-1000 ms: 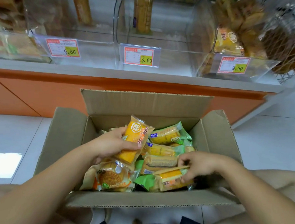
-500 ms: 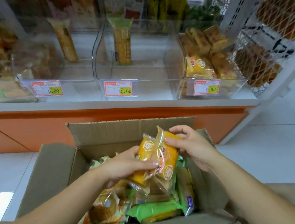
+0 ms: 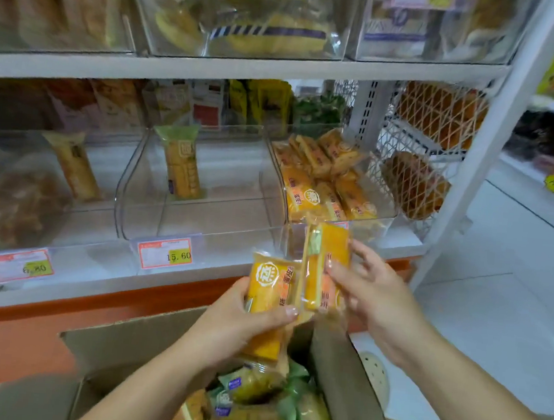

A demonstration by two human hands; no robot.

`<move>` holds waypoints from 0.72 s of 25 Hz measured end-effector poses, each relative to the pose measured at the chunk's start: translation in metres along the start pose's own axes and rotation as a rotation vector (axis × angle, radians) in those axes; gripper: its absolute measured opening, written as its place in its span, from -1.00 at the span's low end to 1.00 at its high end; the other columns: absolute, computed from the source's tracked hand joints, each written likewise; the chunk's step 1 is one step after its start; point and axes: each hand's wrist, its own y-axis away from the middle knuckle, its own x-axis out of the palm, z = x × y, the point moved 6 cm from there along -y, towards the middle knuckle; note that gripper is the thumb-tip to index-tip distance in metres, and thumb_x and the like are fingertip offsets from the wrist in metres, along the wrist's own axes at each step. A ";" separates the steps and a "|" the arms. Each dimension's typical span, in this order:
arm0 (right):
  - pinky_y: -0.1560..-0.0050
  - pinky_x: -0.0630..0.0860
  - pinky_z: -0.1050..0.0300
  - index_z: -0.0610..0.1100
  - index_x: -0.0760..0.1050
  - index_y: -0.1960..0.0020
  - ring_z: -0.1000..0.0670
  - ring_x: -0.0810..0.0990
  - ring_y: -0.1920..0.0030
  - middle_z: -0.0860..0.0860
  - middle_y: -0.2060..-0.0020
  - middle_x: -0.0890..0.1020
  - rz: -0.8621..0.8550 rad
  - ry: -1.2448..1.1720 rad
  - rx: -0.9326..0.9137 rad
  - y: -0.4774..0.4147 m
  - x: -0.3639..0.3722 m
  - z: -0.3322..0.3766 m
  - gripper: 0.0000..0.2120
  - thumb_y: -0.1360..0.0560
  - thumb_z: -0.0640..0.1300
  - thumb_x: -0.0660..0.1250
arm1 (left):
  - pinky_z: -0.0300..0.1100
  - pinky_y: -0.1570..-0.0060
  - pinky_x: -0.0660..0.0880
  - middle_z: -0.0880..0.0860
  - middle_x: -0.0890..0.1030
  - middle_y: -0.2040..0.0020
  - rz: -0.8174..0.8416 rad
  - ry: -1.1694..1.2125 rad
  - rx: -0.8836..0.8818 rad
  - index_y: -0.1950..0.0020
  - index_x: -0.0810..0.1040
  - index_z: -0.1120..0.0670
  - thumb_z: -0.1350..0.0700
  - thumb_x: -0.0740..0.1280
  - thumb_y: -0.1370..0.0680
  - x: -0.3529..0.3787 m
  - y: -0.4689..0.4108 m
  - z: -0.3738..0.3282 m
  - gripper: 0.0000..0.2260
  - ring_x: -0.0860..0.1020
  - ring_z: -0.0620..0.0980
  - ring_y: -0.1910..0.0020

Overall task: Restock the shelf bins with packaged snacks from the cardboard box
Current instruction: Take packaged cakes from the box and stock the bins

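head view: i see both hands raised above the open cardboard box [image 3: 130,344], in front of the lower shelf [image 3: 89,277]. the left hand [image 3: 225,326] grips an orange snack pack [image 3: 271,283] around its lower half, thumb across the front and the printed face toward me. the right hand [image 3: 371,298] pinches a second orange pack [image 3: 322,264], held upright and edge-on with the fingertips on its near side; i cannot see the thumb. the two packs touch side by side, and the second one stands higher, its top overlapping the front of the right bin [image 3: 376,227] from this angle. that clear bin holds a heap of matching orange packs [image 3: 318,180]. just left of it, the middle bin [image 3: 207,227] holds one tall green-topped pack [image 3: 180,164] standing upright toward its back, and a price tag [image 3: 164,256] reading 15.60 sits on its front. in the box, below the hands, lie more snacks [image 3: 252,402] in green and yellow wrappers. a white wire mesh basket [image 3: 419,175] with brown goods hangs to the right of the bins.
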 end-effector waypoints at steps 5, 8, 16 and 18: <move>0.05 0.60 0.01 -0.06 0.31 -0.38 0.06 0.66 0.15 0.08 0.06 0.64 -0.393 0.391 -0.327 -0.084 -0.053 0.097 -0.46 -0.48 -0.04 0.44 | -0.22 0.11 0.56 -0.17 0.61 -0.09 -0.117 -0.240 0.102 -0.28 0.40 -0.16 -0.30 0.52 -0.24 -0.022 -0.024 -0.055 -0.32 0.61 -0.18 0.00; -0.14 0.46 0.09 -0.08 0.33 -0.44 -0.01 0.56 -0.09 0.03 -0.14 0.57 -0.288 0.681 -0.256 -0.134 -0.041 0.087 -0.44 -0.51 0.04 0.39 | -0.09 0.09 0.62 -0.15 0.62 -0.08 -0.168 -0.199 0.113 -0.25 0.41 -0.19 -0.26 0.50 -0.23 -0.031 -0.034 -0.063 -0.37 0.63 -0.11 0.00; -0.40 0.21 -0.06 0.04 0.17 -0.54 -0.22 0.24 -0.44 -0.14 -0.50 0.24 -0.086 1.346 -0.242 -0.179 -0.029 0.050 -0.53 -0.65 0.11 0.02 | -0.09 0.17 0.64 -0.14 0.63 -0.07 -0.177 -0.223 0.052 -0.22 0.43 -0.22 -0.19 0.54 -0.28 -0.041 -0.047 -0.062 -0.44 0.65 -0.06 0.01; -0.44 0.22 -0.09 0.08 0.16 -0.54 -0.21 0.23 -0.46 -0.11 -0.51 0.23 -0.039 1.271 -0.197 -0.178 -0.033 0.045 -0.52 -0.65 0.13 0.01 | -0.21 0.17 0.60 -0.17 0.61 -0.09 -0.147 -0.257 0.052 -0.27 0.40 -0.21 -0.16 0.52 -0.34 -0.035 -0.047 -0.067 -0.44 0.62 -0.12 -0.01</move>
